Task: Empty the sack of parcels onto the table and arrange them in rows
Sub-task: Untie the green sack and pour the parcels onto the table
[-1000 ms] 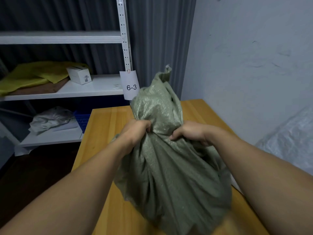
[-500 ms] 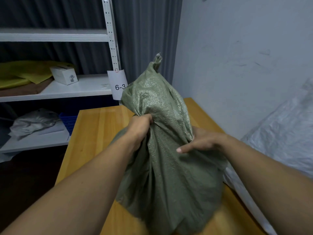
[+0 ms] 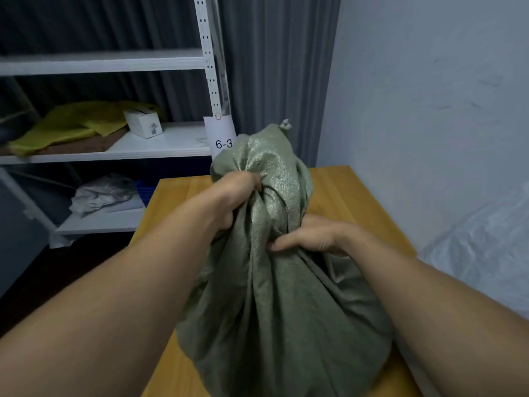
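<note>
A full olive-green woven sack (image 3: 280, 310) stands upright on the wooden table (image 3: 337, 190), its mouth gathered into a bunched neck. My left hand (image 3: 233, 196) grips the bunched fabric at the neck from the left. Lower down on the right, my right hand (image 3: 309, 236) holds a fold of the sack, thumb lying along the cloth and fingers tucked into it. The parcels are hidden inside the sack.
A white metal shelf rack (image 3: 160, 144) stands behind the table on the left, with a "6-3" label (image 3: 223, 138), a small white box (image 3: 143, 123), yellow bags and a crumpled grey bag. A grey wall runs along the right. White plastic sacking (image 3: 481, 253) lies at the right.
My left hand has stayed gripped on the neck. My right hand has closed back onto a fold of the sack after lying flatter against its side. The sack's top now droops lower.
</note>
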`<state>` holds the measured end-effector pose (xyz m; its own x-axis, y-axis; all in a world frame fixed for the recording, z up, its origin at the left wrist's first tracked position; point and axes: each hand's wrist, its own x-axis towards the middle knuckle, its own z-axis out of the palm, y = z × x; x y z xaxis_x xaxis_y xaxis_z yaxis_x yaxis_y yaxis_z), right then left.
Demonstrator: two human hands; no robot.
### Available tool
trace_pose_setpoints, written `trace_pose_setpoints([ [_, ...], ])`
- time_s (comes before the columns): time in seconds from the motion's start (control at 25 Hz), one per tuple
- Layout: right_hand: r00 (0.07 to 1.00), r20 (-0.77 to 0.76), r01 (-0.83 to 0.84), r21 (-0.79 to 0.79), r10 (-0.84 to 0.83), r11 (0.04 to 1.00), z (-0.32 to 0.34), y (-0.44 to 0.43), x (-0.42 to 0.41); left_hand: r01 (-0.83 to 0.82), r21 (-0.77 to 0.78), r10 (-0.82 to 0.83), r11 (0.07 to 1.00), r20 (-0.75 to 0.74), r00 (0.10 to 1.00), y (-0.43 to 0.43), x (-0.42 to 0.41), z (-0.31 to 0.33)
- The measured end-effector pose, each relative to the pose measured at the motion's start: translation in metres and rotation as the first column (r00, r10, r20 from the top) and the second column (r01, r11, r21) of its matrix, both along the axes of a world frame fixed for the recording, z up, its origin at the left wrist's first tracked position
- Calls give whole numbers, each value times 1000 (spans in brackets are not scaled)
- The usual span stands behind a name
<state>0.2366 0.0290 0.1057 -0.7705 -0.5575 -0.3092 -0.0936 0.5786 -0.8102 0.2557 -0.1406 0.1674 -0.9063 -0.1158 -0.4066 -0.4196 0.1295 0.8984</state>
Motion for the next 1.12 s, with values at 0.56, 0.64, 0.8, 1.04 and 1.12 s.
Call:
trace_pose_setpoints([
  [0.56, 899, 99, 438, -177, -427, 881, -31, -8, -24, 430, -405, -430, 807, 98, 898, -40, 24, -53],
  [0.64, 903, 113, 429, -215, -414, 878, -19, -24, -16, 391, -426, -447, 816, -37, 894, -30, 28, -67],
  [0.8, 891, 346, 423, -398, -294, 814, 1, -60, -14, 133, -308, -249, 942, -376, 892, -28, 25, -73],
  [1.04, 959, 108, 282, -441, -261, 852, -1, -93, -9, -249, -285, 123, 926, -396, 910, -89, 15, -87],
  [1.12, 987, -33, 144, -221, -155, 964, -14, -87, -10, -364, -258, 249, 895, -386, 888, -108, 15, -93],
])
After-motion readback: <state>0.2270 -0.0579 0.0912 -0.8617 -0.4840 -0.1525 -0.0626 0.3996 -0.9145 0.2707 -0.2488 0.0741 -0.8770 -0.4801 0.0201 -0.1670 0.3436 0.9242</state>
